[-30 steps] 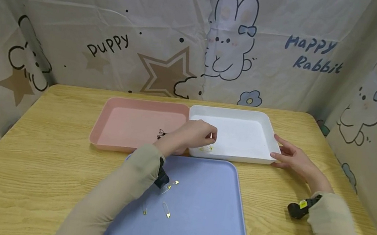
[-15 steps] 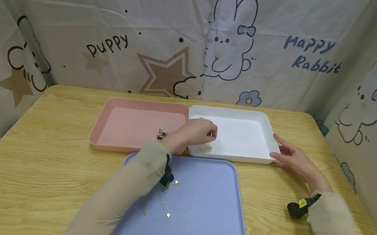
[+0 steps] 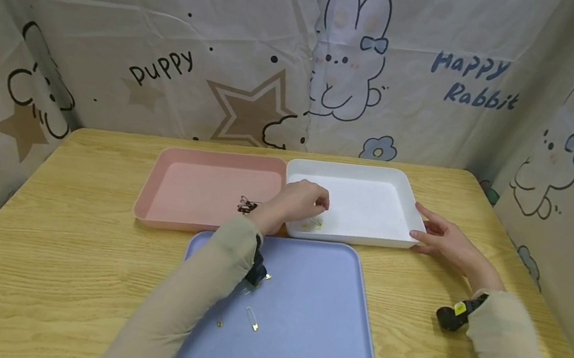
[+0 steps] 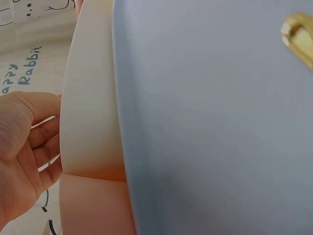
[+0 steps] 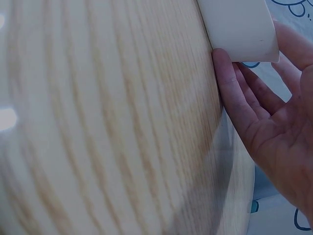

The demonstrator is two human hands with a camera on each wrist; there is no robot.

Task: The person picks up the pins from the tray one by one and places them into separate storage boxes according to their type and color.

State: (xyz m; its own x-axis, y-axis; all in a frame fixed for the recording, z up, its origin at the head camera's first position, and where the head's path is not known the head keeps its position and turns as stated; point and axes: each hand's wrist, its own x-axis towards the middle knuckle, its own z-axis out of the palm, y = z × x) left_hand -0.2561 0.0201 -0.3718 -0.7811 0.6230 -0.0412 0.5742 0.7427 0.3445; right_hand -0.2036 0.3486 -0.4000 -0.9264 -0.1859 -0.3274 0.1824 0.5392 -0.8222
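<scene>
My left hand (image 3: 299,200) reaches over the left part of the white tray (image 3: 366,239), fingers curled downward. Gold safety pins (image 3: 314,224) lie in the tray just below it. In the left wrist view the tray wall hides the fingertips of the left hand (image 4: 22,142), so I cannot tell whether they pinch anything. My right hand (image 3: 445,244) rests its thumb and fingers against the outside of the white tray's right end. The right wrist view shows the right hand (image 5: 274,112) with extended fingers touching the tray's end wall (image 5: 242,34).
A pink tray (image 3: 159,223) adjoins the white one on the left, with several black safety pins (image 3: 247,205) inside. In front lies a blue tray (image 3: 310,329) bearing more gold safety pins (image 3: 252,319), partly covered by my left forearm. A printed cloth (image 3: 411,117) encloses the wooden table (image 3: 52,244).
My left forearm and wrist have shifted slightly right, while the hand stays over the white tray. More of the black pins shows beside the wrist. The right hand keeps its place.
</scene>
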